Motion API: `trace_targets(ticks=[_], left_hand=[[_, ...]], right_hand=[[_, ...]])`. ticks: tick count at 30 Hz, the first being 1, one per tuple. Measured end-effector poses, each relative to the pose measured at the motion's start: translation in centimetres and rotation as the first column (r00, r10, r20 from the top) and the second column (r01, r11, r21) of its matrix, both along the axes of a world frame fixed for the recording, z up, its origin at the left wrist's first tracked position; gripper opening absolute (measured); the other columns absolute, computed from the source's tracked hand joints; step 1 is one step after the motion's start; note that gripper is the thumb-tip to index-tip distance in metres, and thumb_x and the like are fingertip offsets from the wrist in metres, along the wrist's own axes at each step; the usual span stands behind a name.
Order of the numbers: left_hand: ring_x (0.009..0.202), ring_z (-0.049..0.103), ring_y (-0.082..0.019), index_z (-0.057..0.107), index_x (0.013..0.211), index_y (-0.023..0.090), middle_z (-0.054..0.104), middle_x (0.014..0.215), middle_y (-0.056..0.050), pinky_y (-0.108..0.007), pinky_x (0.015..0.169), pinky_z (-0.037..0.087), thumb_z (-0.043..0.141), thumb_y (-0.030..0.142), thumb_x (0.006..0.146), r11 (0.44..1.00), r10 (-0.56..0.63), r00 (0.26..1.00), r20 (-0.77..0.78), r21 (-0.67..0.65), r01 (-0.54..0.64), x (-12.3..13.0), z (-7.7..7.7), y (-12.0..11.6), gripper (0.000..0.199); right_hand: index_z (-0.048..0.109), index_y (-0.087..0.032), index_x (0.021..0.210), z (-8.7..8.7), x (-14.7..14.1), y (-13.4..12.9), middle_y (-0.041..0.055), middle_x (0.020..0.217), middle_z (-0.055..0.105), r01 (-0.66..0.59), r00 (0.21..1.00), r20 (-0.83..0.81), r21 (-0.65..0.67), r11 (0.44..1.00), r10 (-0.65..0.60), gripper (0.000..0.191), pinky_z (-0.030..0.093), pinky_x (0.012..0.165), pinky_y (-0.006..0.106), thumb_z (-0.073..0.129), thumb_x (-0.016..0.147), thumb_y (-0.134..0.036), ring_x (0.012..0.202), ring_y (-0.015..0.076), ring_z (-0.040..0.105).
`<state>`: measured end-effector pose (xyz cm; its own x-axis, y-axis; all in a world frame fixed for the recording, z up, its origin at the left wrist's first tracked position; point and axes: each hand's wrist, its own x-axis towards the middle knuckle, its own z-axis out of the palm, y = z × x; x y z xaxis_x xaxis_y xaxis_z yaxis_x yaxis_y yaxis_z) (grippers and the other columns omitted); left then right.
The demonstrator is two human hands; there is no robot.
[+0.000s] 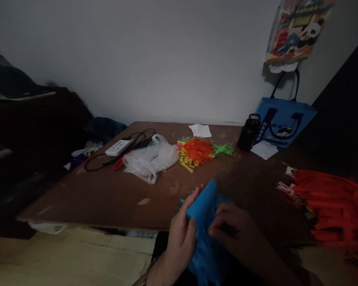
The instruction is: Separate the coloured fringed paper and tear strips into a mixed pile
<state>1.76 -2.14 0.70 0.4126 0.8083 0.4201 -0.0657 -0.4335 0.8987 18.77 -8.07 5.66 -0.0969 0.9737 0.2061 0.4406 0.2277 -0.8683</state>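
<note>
- Broadly, a pale, smooth wall (167, 59) behind a brown, scuffed table (107, 194).
- Red fringe (339, 206), heaped at the table's right.
- Boxy blue tote (304, 109), small Chinese characters (262, 129) on it.
- Blue fringed piece (205, 250) at the table's near edge: left hand (179, 234) grips its smooth band (202, 202); whether the right hand (234, 226), fingers curled, pinches any, I cannot tell.
- Crumpled translucent plastic bag (151, 157).

A dim room, probably in a home. A brown table (107, 198) against the wall (167, 59) holds a bottle (248, 136) and blue bag (286, 119); a tissue pack (296, 35) hangs above.
</note>
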Motion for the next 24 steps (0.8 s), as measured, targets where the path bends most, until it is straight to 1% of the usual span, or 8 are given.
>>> trace_targets(ticks=[2,4,8,13,20,24], left_hand=[[0.138,0.038,-0.018,0.035,0.145,0.032,0.041,0.152,-0.001,-0.030,0.115,0.030,0.039,0.028,0.101,1.000,-0.001,1.000,-0.018,0.017,0.002,-0.06,0.03,-0.01,0.045],[0.139,0.037,-0.019,0.034,0.146,0.031,0.040,0.153,-0.001,-0.031,0.116,0.029,0.039,0.028,0.101,0.999,0.001,0.999,-0.036,0.039,0.001,-0.10,0.03,-0.01,0.046],[0.139,0.038,-0.019,0.033,0.146,0.031,0.040,0.153,-0.001,-0.031,0.116,0.029,0.038,0.029,0.101,0.997,-0.005,0.999,-0.036,0.077,0.007,-0.09,-0.02,0.05,0.046],[0.138,0.040,-0.018,0.034,0.146,0.032,0.042,0.151,0.000,-0.031,0.115,0.032,0.038,0.027,0.101,0.996,0.009,0.999,-0.035,0.090,-0.005,-0.07,0.09,0.10,0.046],[0.137,0.041,-0.023,0.035,0.147,0.027,0.043,0.151,-0.005,-0.037,0.113,0.035,0.039,0.028,0.100,0.996,0.025,0.999,-0.047,0.084,-0.021,-0.25,0.00,-0.14,0.046],[0.136,0.042,-0.023,0.035,0.147,0.026,0.042,0.151,-0.005,-0.038,0.113,0.035,0.040,0.028,0.100,0.997,0.019,0.998,-0.055,0.072,-0.015,-0.32,-0.03,-0.11,0.047]], right_hand=[[0.069,-0.023,0.082,0.06,-0.08,0.02,-0.0015,0.083,0.059,-0.009,1.000,0.029,0.013,1.000,0.008,0.001,0.037,0.075,0.027,0.069,0.082,-0.023,0.083,0.0143,0.056],[0.069,-0.022,0.081,0.15,-0.18,0.08,-0.0015,0.083,0.060,-0.019,0.998,0.061,0.024,1.000,0.017,0.001,0.037,0.076,0.028,0.069,0.081,-0.021,0.083,0.0143,0.055],[0.066,-0.021,0.074,0.25,-0.33,0.28,-0.0024,0.077,0.058,-0.035,0.996,0.085,0.036,0.999,0.032,0.009,0.036,0.075,0.027,0.066,0.081,-0.017,0.079,0.0131,0.054],[0.063,-0.019,0.070,0.29,-0.37,0.34,-0.0028,0.075,0.057,-0.012,0.999,0.037,0.045,0.999,0.010,0.010,0.036,0.071,0.026,0.064,0.080,-0.015,0.076,0.0119,0.054],[0.061,-0.019,0.068,0.33,-0.43,0.40,-0.0030,0.073,0.055,0.028,0.999,-0.035,0.058,0.998,-0.026,0.012,0.037,0.067,0.024,0.061,0.079,-0.014,0.072,0.0113,0.053],[0.058,-0.020,0.069,0.47,-0.48,0.42,-0.0026,0.075,0.055,0.023,1.000,-0.018,0.063,0.998,-0.022,0.014,0.039,0.067,0.024,0.059,0.081,-0.014,0.073,0.0120,0.054]])
